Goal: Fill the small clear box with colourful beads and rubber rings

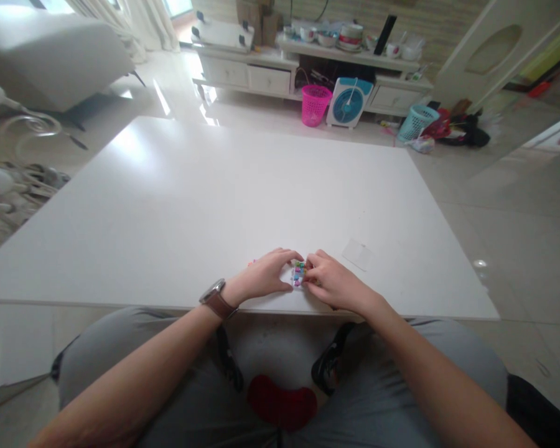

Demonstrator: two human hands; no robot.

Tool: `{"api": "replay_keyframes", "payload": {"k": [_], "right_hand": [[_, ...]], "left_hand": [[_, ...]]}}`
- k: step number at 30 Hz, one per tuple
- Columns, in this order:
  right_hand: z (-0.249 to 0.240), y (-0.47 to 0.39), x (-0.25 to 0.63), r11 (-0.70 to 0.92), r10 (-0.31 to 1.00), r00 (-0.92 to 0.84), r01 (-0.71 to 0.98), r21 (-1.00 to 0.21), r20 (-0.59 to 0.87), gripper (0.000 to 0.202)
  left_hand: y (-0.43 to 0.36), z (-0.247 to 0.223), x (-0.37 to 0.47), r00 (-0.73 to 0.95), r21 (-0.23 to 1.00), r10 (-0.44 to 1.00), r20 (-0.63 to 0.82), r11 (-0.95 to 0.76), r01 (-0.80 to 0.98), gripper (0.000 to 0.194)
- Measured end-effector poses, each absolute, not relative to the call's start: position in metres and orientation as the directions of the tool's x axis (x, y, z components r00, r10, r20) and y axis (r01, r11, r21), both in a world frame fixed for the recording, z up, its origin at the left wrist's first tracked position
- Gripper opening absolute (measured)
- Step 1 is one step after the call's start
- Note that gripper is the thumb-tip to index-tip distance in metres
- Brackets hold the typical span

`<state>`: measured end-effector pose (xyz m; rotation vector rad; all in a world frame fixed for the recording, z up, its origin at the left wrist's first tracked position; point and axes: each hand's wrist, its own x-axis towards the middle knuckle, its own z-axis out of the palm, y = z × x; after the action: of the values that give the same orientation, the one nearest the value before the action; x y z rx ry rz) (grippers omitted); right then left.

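Near the front edge of the white table (pixel 261 186), a small clear box (pixel 298 284) of tiny colourful pieces (pixel 299 271) lies between my hands. The pieces are green, blue, purple and pink, too small to name. My left hand (pixel 266 274) curves round the box's left side, fingertips at its far edge and thumb at its near edge. Over its right side, my right hand (pixel 331 279) has its fingers bent together among the pieces; what they pinch is hidden. A flat clear plastic lid (pixel 357 254) lies to the right. Small orange-pink bits (pixel 251 263) show beyond my left wrist.
Close below the box runs the table's front edge, above my legs. Past the far edge stand a pink basket (pixel 315 104), a blue and white fan (pixel 350 102) and a low cabinet (pixel 270 79) with bowls. A grey sofa (pixel 51 56) is at far left.
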<state>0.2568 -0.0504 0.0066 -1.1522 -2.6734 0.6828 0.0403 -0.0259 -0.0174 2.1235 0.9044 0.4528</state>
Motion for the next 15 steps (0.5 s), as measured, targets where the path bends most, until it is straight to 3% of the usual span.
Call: {"api": "replay_keyframes", "payload": {"k": [7,13,15], "right_hand": [[0.006,-0.054,0.253,0.619,0.703,-0.71,0.643,-0.45,-0.047,0.02],[0.013,-0.053,0.255,0.61,0.74,-0.672,0.679,-0.409,-0.012,0.02],[0.016,-0.052,0.256,0.601,0.756,-0.655,0.696,-0.394,-0.003,0.018]], "left_hand": [[-0.029,-0.015,0.043,0.684,0.765,0.728,0.057,-0.472,0.438,0.043],[-0.017,-0.009,0.028,0.675,0.743,0.734,0.065,-0.488,0.458,0.055],[-0.007,-0.004,0.015,0.625,0.725,0.78,0.043,-0.455,0.517,0.045]]}}
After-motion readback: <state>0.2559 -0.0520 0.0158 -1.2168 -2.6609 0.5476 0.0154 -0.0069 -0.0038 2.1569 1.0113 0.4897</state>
